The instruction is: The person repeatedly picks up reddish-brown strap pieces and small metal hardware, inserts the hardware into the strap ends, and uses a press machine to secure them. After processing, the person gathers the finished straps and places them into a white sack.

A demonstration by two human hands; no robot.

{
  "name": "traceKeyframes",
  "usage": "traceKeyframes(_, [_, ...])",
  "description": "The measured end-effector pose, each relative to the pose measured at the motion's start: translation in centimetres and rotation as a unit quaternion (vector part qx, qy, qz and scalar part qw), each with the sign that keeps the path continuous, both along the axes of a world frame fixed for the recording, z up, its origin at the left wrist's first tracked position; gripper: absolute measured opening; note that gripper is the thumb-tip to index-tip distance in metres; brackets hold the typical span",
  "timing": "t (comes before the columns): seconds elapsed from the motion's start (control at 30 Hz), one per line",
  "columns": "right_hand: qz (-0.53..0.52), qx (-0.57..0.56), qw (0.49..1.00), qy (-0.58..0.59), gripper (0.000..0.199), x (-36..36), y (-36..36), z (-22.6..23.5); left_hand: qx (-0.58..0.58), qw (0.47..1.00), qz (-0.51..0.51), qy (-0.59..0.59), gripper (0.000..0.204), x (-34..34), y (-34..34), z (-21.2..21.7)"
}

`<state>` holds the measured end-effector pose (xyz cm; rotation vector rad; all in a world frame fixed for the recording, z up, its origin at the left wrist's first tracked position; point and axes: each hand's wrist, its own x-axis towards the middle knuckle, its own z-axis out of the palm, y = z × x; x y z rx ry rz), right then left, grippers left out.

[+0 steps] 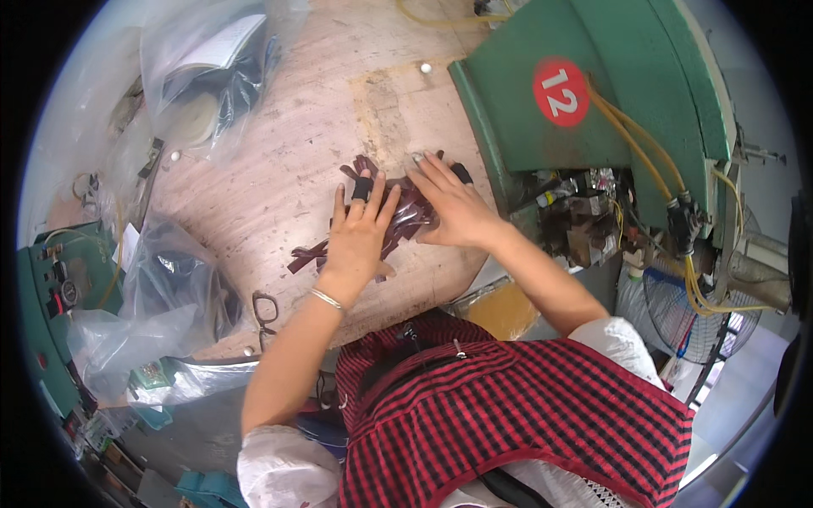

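On the wooden tabletop lies a loose heap of dark red, glossy strips, their ends poking out on several sides. My left hand rests palm down over the left part of the heap, fingers stretched out and apart, a black band round one finger. My right hand lies flat over the heap's right side, its fingers extended, with another black band on a finger. Both palms hide part of the strips. What the strips are made of, I cannot tell.
A green machine with yellow hoses stands at the table's right. Clear plastic bags lie along the left side, one at the far left over papers. A pair of glasses sits by the near edge. A fan stands at right.
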<state>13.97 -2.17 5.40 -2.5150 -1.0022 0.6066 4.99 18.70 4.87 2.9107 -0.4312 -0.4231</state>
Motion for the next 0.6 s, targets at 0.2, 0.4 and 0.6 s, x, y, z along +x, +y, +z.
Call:
traceKeyframes(0.2, [0.108, -0.083, 0.99, -0.038, 0.129, 1.2, 1.8, -1.8, 0.028, 0.996, -0.08, -0.038, 0.142, -0.8, 4.4, -0.5])
traceKeyframes(0.4, [0.04, -0.088, 0.993, -0.074, 0.1, -0.8, 3.3, -2.3, 0.004, 0.967, -0.22, -0.128, 0.124, 6.2, 5.7, -3.0])
traceKeyframes(0.6, [-0.124, -0.099, 0.977, -0.143, 0.053, -4.9, 4.4, -2.9, -0.003, 0.992, -0.126, -0.015, 0.07, 4.8, 4.9, -3.0])
